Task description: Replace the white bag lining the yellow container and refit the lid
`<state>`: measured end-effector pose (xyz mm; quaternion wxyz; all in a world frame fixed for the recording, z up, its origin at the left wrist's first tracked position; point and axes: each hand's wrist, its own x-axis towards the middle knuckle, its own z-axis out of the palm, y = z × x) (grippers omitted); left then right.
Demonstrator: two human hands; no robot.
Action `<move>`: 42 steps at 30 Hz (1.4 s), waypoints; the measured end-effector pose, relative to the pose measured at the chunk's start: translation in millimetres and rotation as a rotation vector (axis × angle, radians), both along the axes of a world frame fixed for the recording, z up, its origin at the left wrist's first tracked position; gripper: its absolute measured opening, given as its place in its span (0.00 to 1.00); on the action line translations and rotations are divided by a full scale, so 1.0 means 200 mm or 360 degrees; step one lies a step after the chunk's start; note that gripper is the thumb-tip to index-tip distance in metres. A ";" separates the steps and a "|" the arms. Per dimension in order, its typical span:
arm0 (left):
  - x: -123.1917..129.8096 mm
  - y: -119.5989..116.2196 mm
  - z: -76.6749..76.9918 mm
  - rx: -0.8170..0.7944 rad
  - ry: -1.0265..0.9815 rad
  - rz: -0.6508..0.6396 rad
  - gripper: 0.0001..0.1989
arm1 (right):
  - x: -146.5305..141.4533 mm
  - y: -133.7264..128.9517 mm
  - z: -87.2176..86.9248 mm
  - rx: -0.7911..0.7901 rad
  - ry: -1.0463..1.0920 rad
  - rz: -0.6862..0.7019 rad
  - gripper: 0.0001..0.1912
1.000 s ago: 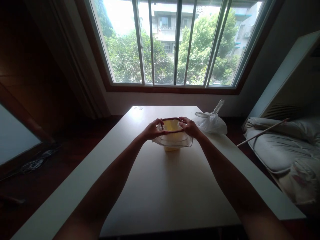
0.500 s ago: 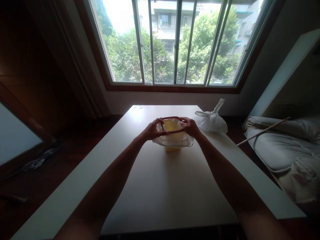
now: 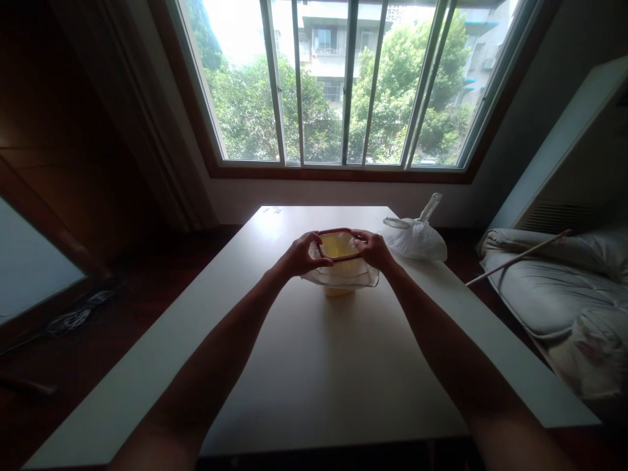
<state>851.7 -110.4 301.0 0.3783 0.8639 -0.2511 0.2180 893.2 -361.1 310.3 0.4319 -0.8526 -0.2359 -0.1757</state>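
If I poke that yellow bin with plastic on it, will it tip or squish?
The yellow bin might tip, since its base looks narrower than its top. The see-through liner is probably floppy, because its edge hangs loose and wrinkled. The brown rim seems stiffer, forming a neat loop between the left hand and right hand.

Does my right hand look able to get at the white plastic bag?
Probably yes: the white plastic bag sits close beside your right hand, nothing visible between, though that hand holds the brown rim.

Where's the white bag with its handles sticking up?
In the head view, the white bag sits toward the far right corner of the table, just right of the right hand.
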 end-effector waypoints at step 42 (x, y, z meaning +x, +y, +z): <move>0.06 -0.03 -0.04 0.0154 -0.0233 0.0033 0.28 | 0.11 0.05 0.17 -0.0720 -0.0050 0.0216 0.22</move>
